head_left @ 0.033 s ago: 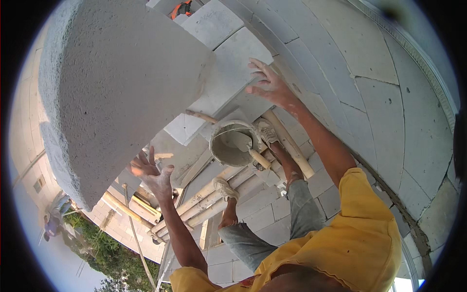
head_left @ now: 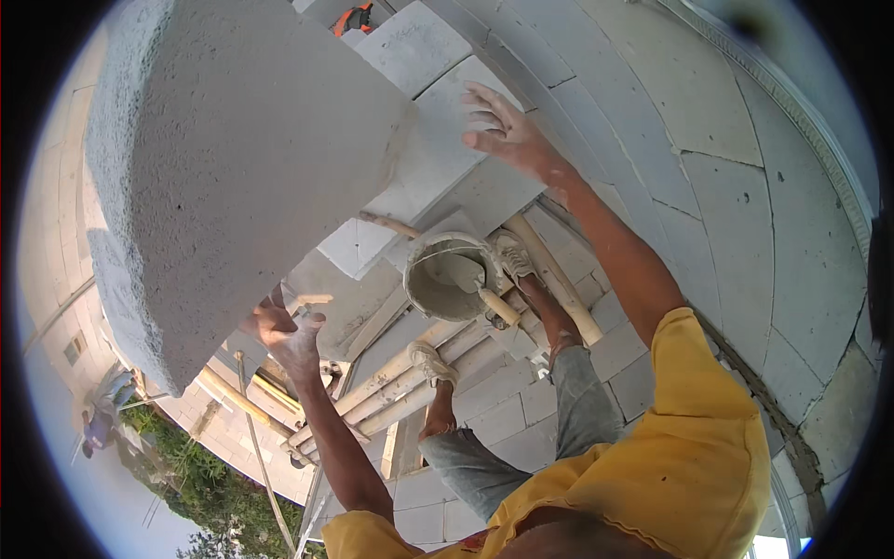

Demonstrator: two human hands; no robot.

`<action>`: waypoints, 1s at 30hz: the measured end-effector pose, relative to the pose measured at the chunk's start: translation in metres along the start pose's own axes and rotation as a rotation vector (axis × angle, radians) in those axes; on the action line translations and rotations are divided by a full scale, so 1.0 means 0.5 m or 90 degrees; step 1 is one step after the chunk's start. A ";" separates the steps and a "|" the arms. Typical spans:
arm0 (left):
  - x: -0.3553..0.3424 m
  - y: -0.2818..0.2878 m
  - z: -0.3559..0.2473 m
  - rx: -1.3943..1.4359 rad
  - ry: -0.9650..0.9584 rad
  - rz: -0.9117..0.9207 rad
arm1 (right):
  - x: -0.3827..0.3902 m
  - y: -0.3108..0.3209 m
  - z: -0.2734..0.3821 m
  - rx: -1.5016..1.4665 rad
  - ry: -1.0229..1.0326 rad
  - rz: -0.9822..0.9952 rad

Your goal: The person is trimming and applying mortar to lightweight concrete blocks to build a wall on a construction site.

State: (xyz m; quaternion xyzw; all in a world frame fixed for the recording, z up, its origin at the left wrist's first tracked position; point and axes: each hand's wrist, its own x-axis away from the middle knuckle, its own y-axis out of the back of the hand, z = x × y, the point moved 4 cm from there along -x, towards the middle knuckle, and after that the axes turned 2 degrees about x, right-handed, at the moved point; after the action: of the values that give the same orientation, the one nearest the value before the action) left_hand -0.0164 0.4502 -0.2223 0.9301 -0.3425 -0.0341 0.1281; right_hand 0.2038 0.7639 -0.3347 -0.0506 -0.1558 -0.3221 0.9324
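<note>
A big pale-grey building block [head_left: 251, 158] with a rough, pitted end fills the upper left, close in front of me. My left hand [head_left: 293, 343] is at its lower edge, thumb held apart; the other fingertips are partly hidden by the block, so contact is unclear. Beyond the block's right side, my right hand [head_left: 507, 130] is raised with fingers spread and nothing in it. Below, between my hands, stands a bucket [head_left: 433, 289] of grey mortar. A trowel [head_left: 498, 306] with a pale wooden handle rests in it.
More pale blocks [head_left: 414, 47] are stacked at the top, near an orange-and-black object [head_left: 352, 20]. A block wall [head_left: 717, 214] curves along the right. Round wooden poles [head_left: 391, 391] lie by my feet. Greenery [head_left: 196, 475] shows beyond the edge at lower left.
My right hand has shifted a little up and left. My left hand's fingers, spread before, have moved in at the block's lower edge. The block appears slightly farther right in view.
</note>
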 end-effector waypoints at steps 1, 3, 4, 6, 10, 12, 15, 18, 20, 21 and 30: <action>-0.023 0.007 -0.009 0.001 -0.008 -0.007 | -0.069 0.000 0.049 -0.079 0.039 0.050; -0.057 0.022 -0.021 -0.016 0.012 -0.015 | -0.173 -0.037 0.105 -0.162 0.067 0.125; -0.066 -0.002 -0.032 -0.023 -0.012 -0.036 | -0.199 -0.069 0.116 -0.074 0.075 0.117; -0.082 -0.064 -0.038 -0.040 -0.042 -0.063 | -0.226 -0.126 0.119 0.015 0.074 0.109; -0.091 -0.052 -0.033 -0.040 -0.099 -0.123 | -0.190 -0.180 0.115 -0.076 -0.001 0.011; -0.071 -0.030 -0.027 -0.037 -0.124 -0.142 | -0.170 -0.190 0.117 -0.109 0.025 0.018; -0.020 0.028 -0.024 -0.113 -0.048 -0.103 | -0.148 -0.186 0.063 -0.056 0.123 0.073; 0.035 0.112 0.007 -0.208 -0.005 -0.118 | -0.143 -0.154 -0.082 -0.204 -0.030 -0.136; 0.064 0.139 0.017 -0.162 0.086 -0.090 | -0.127 -0.164 -0.184 -0.317 -0.247 -0.170; 0.074 0.152 0.016 -0.166 0.090 -0.090 | -0.127 -0.184 -0.195 -0.319 -0.252 -0.168; 0.207 0.414 -0.136 0.573 -0.136 -0.137 | -0.232 -0.295 -0.212 -0.329 -0.269 -0.094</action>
State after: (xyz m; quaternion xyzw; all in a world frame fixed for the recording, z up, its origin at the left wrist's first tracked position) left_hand -0.0572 0.2463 -0.0999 0.9148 -0.2359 0.0087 -0.3278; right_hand 0.0542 0.6948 -0.4734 -0.3396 -0.2619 -0.4001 0.8099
